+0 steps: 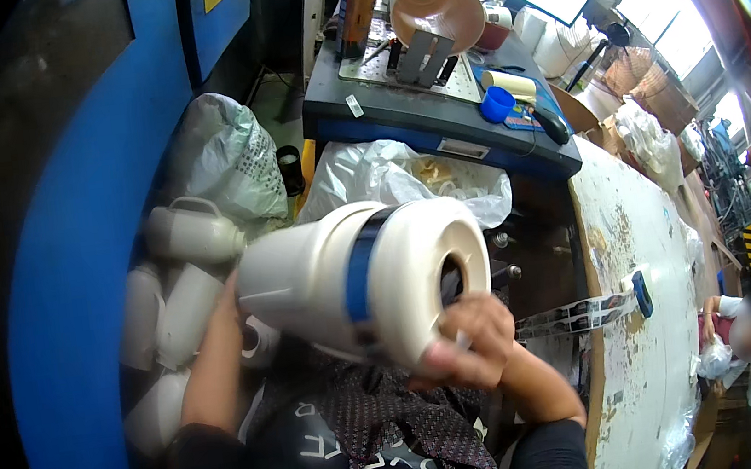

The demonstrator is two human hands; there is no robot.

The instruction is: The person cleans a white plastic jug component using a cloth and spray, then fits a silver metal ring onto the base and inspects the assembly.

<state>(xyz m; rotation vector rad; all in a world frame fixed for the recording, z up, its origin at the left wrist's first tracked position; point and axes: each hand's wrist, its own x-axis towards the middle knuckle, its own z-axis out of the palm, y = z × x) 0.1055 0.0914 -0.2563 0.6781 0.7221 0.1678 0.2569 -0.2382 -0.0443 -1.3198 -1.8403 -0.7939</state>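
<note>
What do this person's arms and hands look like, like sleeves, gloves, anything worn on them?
Both hands are bare, with no gloves. The left hand and right hand show no rings, watch or bands that I can make out. The forearms are uncovered; dark sleeves, black or very dark navy, end near the elbows at the lower edge. A dark apron with small dots and pale lettering covers the lap between them.

A dark blue-edged workbench (437,121) carries a blue plastic cup (497,104), a tape roll (509,84) — and an orange spray can (357,14).
</note>
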